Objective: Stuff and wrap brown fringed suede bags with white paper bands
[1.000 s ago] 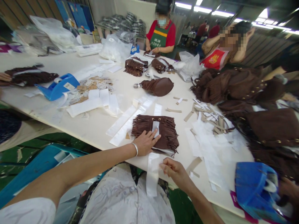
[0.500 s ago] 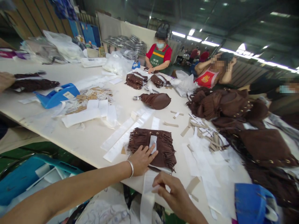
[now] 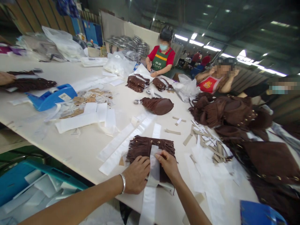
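A brown fringed bag (image 3: 138, 149) with small metal eyelets lies on the table in front of me. A pale, translucent strip (image 3: 154, 168) runs up over its middle, and a longer white strip (image 3: 148, 203) passes beneath and hangs over the table's near edge. My left hand (image 3: 137, 175), a silver bangle at its wrist, rests on the bag's left part with slightly bent fingers beside the pale strip; its thumb is mostly hidden. With thumb and forefinger, my right hand (image 3: 168, 164) pinches the pale strip near its upper end. Both hands cover parts of the bag.
Blue tape dispensers (image 3: 55, 96) stand left and lower right (image 3: 257, 214). Brown bags pile up at right (image 3: 229, 112); another (image 3: 158, 105) lies ahead. Scattered grey strips (image 3: 217, 150) lie between. A teal bin (image 3: 47, 170) holds white scraps. People sit across the table.
My right hand has risen from the table's near edge onto the bag and pinches the pale strip, which now spans the bag's front. My left hand has shifted down and left, off the strip's top.
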`<state>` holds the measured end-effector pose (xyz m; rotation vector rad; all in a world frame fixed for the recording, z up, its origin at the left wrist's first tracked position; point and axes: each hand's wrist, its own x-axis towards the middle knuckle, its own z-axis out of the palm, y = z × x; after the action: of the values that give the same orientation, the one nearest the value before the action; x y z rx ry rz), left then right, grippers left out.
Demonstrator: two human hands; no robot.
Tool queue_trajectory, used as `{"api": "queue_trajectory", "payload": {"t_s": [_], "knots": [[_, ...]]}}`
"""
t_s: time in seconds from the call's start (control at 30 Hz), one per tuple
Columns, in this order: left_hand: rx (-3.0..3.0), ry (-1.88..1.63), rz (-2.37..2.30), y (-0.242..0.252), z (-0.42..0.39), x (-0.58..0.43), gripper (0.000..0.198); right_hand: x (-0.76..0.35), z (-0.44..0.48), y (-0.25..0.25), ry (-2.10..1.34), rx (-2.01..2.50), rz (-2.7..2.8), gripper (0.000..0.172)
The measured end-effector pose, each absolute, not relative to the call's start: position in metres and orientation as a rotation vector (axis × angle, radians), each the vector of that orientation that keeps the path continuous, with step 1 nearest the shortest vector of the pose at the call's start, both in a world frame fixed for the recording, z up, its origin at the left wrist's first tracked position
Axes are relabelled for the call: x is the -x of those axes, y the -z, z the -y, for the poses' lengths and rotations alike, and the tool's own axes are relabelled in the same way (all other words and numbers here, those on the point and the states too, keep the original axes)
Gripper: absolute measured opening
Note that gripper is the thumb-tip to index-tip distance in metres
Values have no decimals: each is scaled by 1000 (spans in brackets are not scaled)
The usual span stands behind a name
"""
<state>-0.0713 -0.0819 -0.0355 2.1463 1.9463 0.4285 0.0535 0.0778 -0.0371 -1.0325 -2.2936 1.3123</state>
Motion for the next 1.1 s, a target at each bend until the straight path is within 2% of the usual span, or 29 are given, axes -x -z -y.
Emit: {"api": "queue_trajectory", "payload": {"t_s": [0.13,0.33,0.43,0.63,0.9,1.1], "knots": [[-1946,-743,-1880,45,83,77,65,-51,-77,45,-1175,1099,2332,25],[-1595,-1038,-2106,61,68,60,41,-45,-69,48,-964,1229,2329,19],[-1561,-1001,-2215,63,58,52,37,-42,-66,48,-926,1254,2321,19],[-1570,-897,-2318,64,46,51,53,-40,-64,51,-884,1329,2267,17],[-1766,-593,-2356,56,38,51,43,-40,-64,55,-913,1350,2199,18],[-1785,-476,-2387,58,32,52,54,-38,-69,57,-887,1381,2211,15]]}}
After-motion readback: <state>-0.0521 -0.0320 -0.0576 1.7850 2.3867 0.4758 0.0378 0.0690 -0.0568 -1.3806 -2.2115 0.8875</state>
